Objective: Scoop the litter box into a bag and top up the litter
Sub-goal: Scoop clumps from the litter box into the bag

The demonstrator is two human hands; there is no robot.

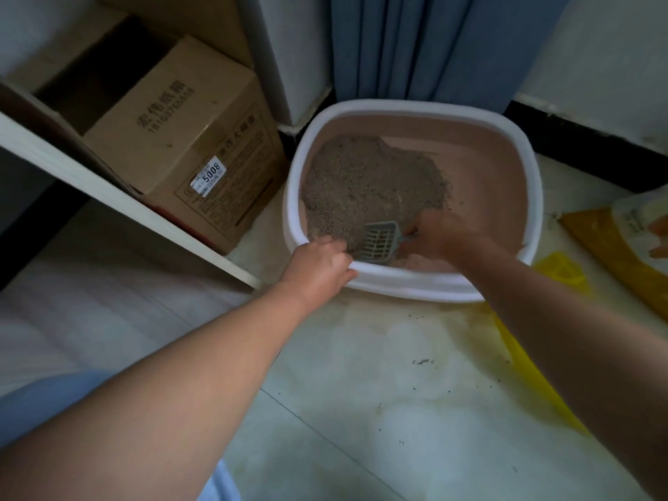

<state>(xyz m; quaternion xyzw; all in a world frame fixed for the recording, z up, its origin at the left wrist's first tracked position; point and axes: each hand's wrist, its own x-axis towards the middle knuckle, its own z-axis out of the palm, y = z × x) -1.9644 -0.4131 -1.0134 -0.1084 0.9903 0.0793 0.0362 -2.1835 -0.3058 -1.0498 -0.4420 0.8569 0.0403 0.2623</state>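
My left grip [320,263] is curled over the near rim of the litter box [531,197], fingers inside and thumb outside. My right grip [433,235] is clamped on the handle of the scoop [379,242], whose grey slotted head lies between my two grips, tilted against the near wall at the edge of the litter [368,182]. The box sits on the floor [361,374] before a blue curtain [415,45]. It has a white rim and pink inside, with grey-brown litter heaped to the left and a bare bottom on the right.
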